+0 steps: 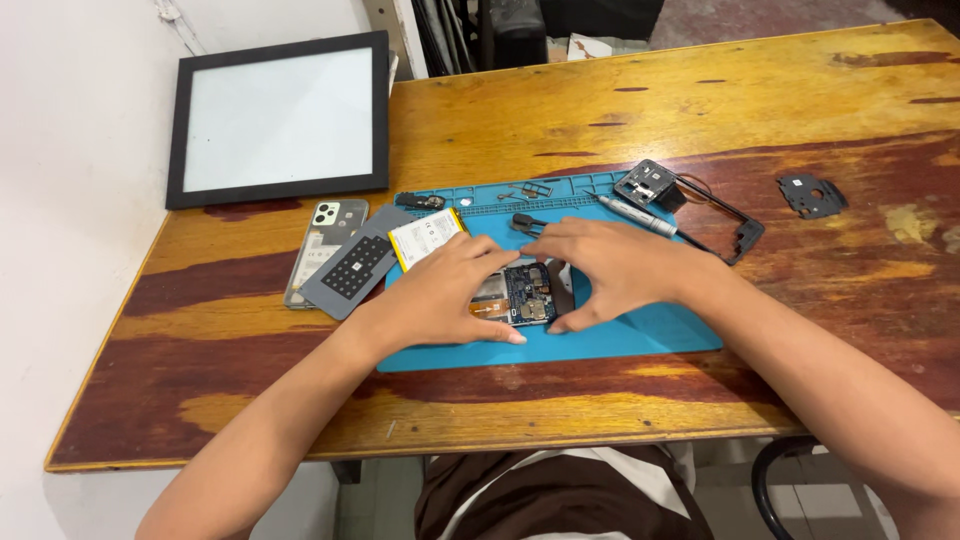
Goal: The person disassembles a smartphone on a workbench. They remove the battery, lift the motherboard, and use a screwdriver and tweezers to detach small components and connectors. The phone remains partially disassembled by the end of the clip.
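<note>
On the wooden table (620, 110) lies a blue mat (640, 335). On its middle rests an opened phone (522, 295), long axis across. The left hand (445, 295) and right hand (610, 270) close on it from both sides, equally near, each grip holding its edge.

Mat (640, 335) lay on table (600, 110), center. Opened phone (520, 295) sat on mat w/ left hand (440, 300) on its left side & right hand (610, 270) on its right. Battery (427, 238) lay at mat's left rear; phone back cover (325, 240) & flat pad (355, 265) just left of mat. Framed panel (280, 120) leaned against wall, rear left. Screwdriver (637, 215) & frame piece (735, 225) lay behind right hand; small bracket (812, 195) farther right.
</note>
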